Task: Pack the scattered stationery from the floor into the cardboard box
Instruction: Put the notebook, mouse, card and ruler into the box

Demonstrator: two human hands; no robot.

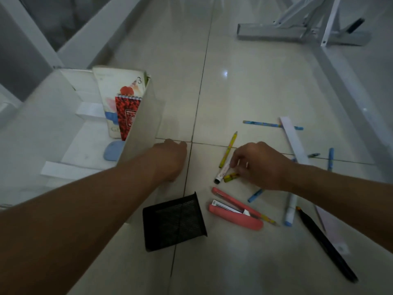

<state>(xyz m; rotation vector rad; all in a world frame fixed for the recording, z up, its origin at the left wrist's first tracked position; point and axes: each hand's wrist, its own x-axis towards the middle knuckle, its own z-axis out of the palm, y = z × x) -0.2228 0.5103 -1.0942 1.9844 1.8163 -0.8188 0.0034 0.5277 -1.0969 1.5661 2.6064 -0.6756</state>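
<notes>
The box (142, 126) stands open at the left on the floor (238, 92), with a red notebook (126, 116) leaning inside it. The left hand (170, 160) lies against the base of its near wall, and I cannot tell whether those fingers grip anything. Well to the right, the right hand's (262, 166) fingers (236, 160) pinch a marker (222, 173), with a pencil (229, 149) just beside it and a stapler (236, 211) and mesh holder (174, 222) nearer.

the left hand (170, 158) and right hand (261, 165) are bare, forearms (89, 209) likewise.
</notes>
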